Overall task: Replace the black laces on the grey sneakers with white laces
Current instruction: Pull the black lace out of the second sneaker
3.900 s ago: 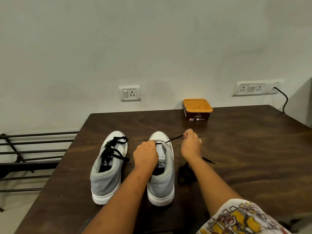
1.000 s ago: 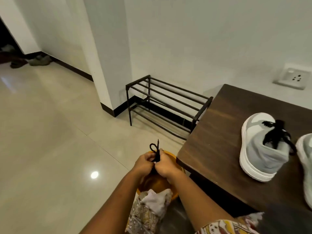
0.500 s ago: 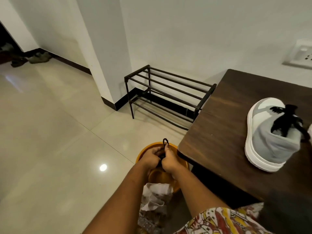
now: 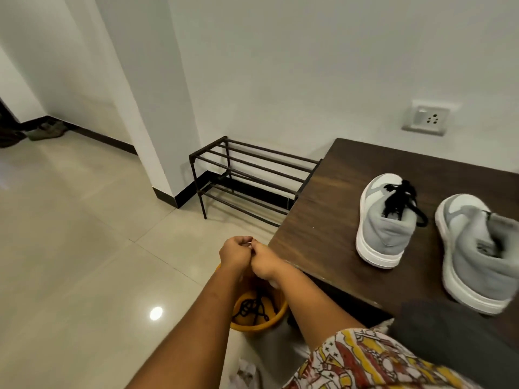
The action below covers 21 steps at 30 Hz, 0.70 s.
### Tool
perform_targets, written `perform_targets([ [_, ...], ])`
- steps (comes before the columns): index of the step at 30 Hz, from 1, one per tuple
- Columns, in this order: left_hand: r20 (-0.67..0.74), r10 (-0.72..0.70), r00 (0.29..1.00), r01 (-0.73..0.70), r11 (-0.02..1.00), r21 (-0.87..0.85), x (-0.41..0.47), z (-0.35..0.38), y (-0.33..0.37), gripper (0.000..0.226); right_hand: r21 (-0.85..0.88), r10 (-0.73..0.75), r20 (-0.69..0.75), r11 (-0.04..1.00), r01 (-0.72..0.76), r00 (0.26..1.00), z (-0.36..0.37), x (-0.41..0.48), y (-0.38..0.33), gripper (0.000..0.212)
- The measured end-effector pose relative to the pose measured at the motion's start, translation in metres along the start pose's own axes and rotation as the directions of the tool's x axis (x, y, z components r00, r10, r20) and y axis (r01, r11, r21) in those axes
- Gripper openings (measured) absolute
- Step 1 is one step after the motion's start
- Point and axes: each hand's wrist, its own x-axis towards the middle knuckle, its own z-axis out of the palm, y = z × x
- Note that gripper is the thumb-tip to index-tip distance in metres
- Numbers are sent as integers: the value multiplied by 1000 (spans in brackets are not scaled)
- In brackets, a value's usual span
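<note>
Two grey sneakers stand on the dark wooden table (image 4: 317,228). The left sneaker (image 4: 384,228) still carries a black lace (image 4: 398,200). No lace shows on the right sneaker (image 4: 474,248). A loose black lace (image 4: 252,307) lies inside an orange bucket (image 4: 279,313) on the floor beside the table. My left hand (image 4: 234,254) and my right hand (image 4: 262,262) are held together above the bucket, with fingers curled. Nothing is visible in either hand. No white laces are in view.
A black metal shoe rack (image 4: 252,175) stands against the wall left of the table. A wall socket (image 4: 427,120) sits above the table. A dark cloth (image 4: 441,332) lies on the table's near corner. A crumpled pale item (image 4: 247,374) lies on the tiled floor.
Both hands pinched a bundled black lace over the bucket before. Now the lace lies in the bucket, and my hands have risen a little. The view has swung back toward the table.
</note>
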Motion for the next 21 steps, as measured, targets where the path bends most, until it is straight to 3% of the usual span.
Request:
perform_targets([
  [4, -52, 115, 992, -116, 993, -23, -21, 1, 39, 25, 48, -103, -104, 993, 108, 989, -28, -32, -23, 57],
  [11, 84, 308, 948, -306, 951, -35, -86, 67, 126, 22, 40, -174, -367, 979, 202, 914, -132, -114, -23, 45],
  [15, 198, 415, 888, -418, 908, -30, -129, 116, 170, 30, 77, -133, -495, 978, 196, 858, -192, -155, -4, 49],
  [21, 341, 468, 815, -483, 874, -44, -158, 201, 192, 30, 24, -73, -644, 993, 115, 762, -262, -189, 50, 43],
])
